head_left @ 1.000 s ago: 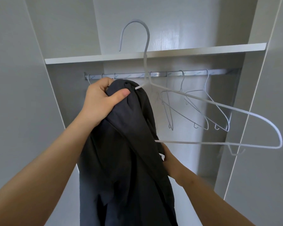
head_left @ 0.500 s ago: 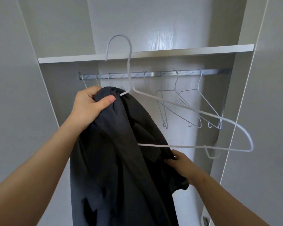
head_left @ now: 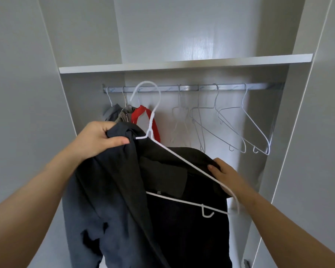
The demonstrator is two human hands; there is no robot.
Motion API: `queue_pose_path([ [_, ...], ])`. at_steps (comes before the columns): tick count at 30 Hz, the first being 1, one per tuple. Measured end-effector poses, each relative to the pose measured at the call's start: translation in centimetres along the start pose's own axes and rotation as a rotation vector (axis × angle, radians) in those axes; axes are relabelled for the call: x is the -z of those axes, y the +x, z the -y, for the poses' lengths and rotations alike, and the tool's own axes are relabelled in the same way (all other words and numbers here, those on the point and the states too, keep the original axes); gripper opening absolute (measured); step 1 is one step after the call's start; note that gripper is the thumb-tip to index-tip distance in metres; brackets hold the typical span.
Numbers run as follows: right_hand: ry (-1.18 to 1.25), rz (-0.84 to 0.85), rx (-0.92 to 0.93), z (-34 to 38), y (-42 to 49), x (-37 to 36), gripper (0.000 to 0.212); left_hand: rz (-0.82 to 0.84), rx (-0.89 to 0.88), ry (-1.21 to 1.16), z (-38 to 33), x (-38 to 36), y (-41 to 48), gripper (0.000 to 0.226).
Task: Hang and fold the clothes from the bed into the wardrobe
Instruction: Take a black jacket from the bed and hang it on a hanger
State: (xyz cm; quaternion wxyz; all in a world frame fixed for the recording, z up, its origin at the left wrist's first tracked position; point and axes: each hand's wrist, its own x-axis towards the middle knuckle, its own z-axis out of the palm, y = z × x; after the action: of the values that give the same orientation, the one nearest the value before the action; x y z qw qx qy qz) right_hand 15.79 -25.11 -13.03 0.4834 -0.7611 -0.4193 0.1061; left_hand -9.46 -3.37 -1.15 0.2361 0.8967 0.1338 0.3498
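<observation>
An open wardrobe with pale grey walls fills the head view; a white shelf point(head_left: 182, 64) runs across it, and just below the shelf a metal rail point(head_left: 230, 87) spans the compartment; from the right half of the rail hang several empty wire hangers point(head_left: 244, 130), apart from one another; at the left end of the rail hang a grey garment point(head_left: 112, 113), a beige one point(head_left: 125, 115) and a red one point(head_left: 143, 117), close together; below and in front of the rail the person holds a dark garment point(head_left: 124, 190) partly threaded on a white hanger point(head_left: 182, 157); the hanger's hook rises in front of the left part of the rail, and whether it touches the rail cannot be told; the left hand point(head_left: 97, 140), below the left end of the rail, grips a bunched fold of the dark garment, its fingers point(head_left: 108, 130) curled over the cloth and the thumb pressed across it beside the hanger's near shoulder; the right hand point(head_left: 224, 175), below the middle of the rail, pinches the garment's edge, its thumb on top of the cloth just beside the hanger's sloping arm; the hanger's lower bar crosses the garment's open neck, and most of the cloth hangs down from both hands, out of the bottom of the view.
</observation>
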Motion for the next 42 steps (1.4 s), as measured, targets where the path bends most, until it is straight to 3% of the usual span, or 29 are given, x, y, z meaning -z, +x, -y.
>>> queue_pose_path([
  [6, -0.175, -0.004, 0.067, 1.5, 0.5, 0.2, 0.024, 0.044, -0.074, 0.317, 1.2, 0.2, -0.4, 0.011],
  [10, -0.273, 0.01, 0.026, 1.4, 0.7, 0.0, 0.022, 0.035, -0.297, 0.734, 0.3, -0.5, -0.5, 0.033],
  [12, -0.3, -0.015, -0.012, 1.4, 0.6, -0.2, 0.023, 0.01, -0.321, 0.892, -0.9, -1.5, -0.7, 0.047],
  [14, -0.326, -0.05, -0.053, 1.7, 0.5, -0.4, 0.028, -0.045, -0.307, 0.98, -1.6, -2.7, -0.5, 0.045],
  [21, -0.3, -0.024, -0.102, 4.2, 0.4, -1.4, 0.024, -0.15, -0.214, 0.992, -4.4, -6.0, -0.5, 0.047],
  [27, 0.144, -0.015, -0.134, 8.1, -0.8, -2.0, 0.014, -0.208, -0.203, 0.805, -4.5, -8.2, -1.1, 0.049],
  [30, 0.287, 0.114, -0.118, 9.8, -1.9, -1.8, 0.013, -0.184, -0.243, 0.742, -4.0, -8.4, -1.5, 0.046],
  [34, 0.206, 0.368, -0.028, 11.1, -2.5, -0.6, 0.019, -0.262, -0.219, 0.623, -3.0, -7.7, -1.5, 0.043],
  [36, 0.212, 0.192, 0.073, 10.6, -2.1, -0.3, 0.026, -0.32, -0.118, 0.546, -2.6, -7.1, -1.4, 0.044],
  [39, -0.08, -0.333, 0.294, 8.6, -0.9, -0.1, 0.019, -0.318, 0.004, 0.459, -2.5, -6.6, -1.3, 0.046],
  [40, -0.131, -0.435, 0.298, 7.8, -0.7, -0.1, 0.018, -0.311, 0.019, 0.44, -2.6, -6.6, -1.3, 0.046],
  [42, -0.198, -0.456, 0.18, 6.1, -0.4, 0.3, 0.021, -0.31, 0.03, 0.415, -2.6, -6.3, -1.5, 0.044],
])
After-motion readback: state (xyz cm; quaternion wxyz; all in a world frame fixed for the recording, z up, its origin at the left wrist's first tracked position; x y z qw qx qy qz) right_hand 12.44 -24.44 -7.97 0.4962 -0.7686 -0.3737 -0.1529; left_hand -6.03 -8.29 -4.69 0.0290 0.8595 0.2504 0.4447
